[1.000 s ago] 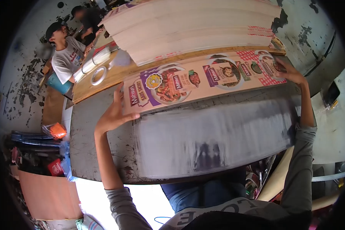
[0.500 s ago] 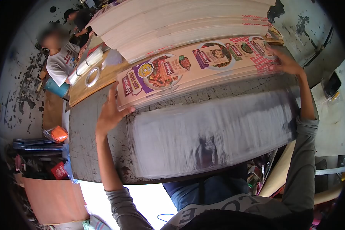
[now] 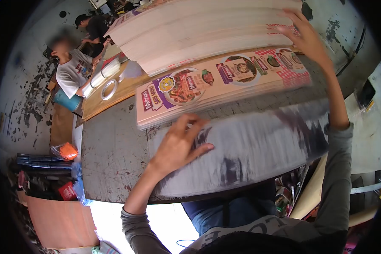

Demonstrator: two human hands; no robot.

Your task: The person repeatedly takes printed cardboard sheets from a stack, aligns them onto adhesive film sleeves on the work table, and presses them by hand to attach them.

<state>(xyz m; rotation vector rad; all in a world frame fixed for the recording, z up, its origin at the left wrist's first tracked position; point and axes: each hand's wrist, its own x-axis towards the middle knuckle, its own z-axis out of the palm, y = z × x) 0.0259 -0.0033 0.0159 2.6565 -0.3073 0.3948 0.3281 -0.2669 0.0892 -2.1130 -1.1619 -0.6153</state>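
Note:
A low stack of long printed food sheets [image 3: 203, 82] lies across the middle of the table. Just in front of it is a glossy clear plastic sheet [image 3: 241, 156] that shines with reflections. My left hand [image 3: 178, 146] is over the plastic's left end with fingers apart and nothing in them; whether it touches the plastic I cannot tell. Up at the right, my right hand [image 3: 302, 38] is open, its fingers spread before the right end of a tall stack of sheets [image 3: 216, 36]. That stack rises behind the low one.
On the wooden board [image 3: 118, 91] at the left lie a roll of tape [image 3: 109, 89] and a white plastic bundle [image 3: 103, 73]. Two co-workers [image 3: 74, 67] are at the far left. An orange item in clear plastic [image 3: 67, 151] sits beyond the table's left edge.
Both hands have left the ends of the low stack. My left hand moved right and down over the plastic sheet; my right hand rose toward the tall stack.

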